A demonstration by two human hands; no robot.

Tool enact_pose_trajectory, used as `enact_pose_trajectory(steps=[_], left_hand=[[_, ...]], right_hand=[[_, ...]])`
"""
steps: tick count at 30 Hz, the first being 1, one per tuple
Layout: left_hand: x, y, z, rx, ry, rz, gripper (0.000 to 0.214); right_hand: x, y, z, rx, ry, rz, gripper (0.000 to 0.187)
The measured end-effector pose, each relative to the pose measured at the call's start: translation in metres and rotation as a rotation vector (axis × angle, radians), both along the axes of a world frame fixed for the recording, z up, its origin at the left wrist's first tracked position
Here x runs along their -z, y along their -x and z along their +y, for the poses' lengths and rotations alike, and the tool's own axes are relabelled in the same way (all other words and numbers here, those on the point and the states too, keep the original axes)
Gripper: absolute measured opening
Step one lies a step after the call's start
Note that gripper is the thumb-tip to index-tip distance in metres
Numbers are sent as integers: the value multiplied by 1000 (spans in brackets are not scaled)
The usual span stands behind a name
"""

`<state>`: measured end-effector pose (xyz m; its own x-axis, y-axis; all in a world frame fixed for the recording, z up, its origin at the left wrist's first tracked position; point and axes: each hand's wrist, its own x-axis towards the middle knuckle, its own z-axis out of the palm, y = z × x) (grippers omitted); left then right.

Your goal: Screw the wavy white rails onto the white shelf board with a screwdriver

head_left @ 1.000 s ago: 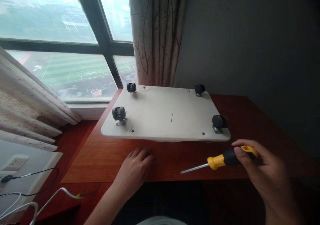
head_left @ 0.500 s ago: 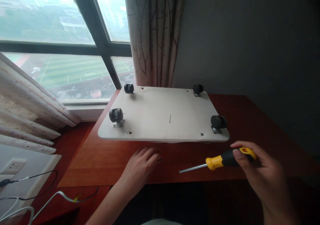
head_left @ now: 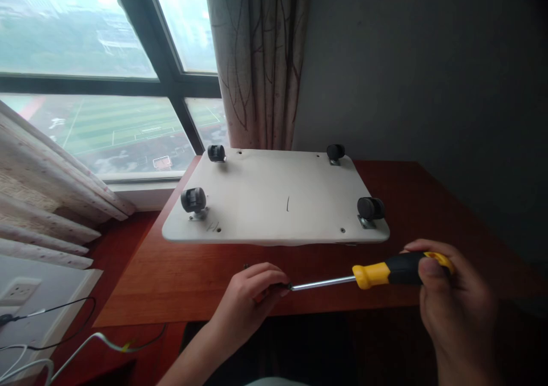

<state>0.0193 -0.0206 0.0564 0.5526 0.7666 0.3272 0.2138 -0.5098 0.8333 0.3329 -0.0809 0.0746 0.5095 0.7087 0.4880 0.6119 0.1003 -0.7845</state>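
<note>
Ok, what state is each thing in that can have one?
Left hand: pinching a small dark piece.
Right hand: closed around the handle of the screwdriver.
Screwdriver: tip at the small dark piece, apparently touching.
White board: lying on the table, casters up.
Casters: all four attached, wheels upward.
Curtains: drawn aside from the window.
Window: looks shut.

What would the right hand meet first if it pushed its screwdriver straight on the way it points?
The screwdriver leads, so probably the small dark piece in the left hand, then that hand itself. Whether the tip touches the piece is unclear.
</note>
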Motion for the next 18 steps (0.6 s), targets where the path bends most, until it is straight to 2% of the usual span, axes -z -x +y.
enact_pose_trajectory(steps=[8, 18], left_hand=[[-4, 2, -4, 27, 15, -2, 12], [-4, 0, -6, 1, -90, 17, 12]], right_hand=[[-2, 0, -1, 6, -25, 34, 43], [-8, 6, 2, 13, -38, 52, 42]])
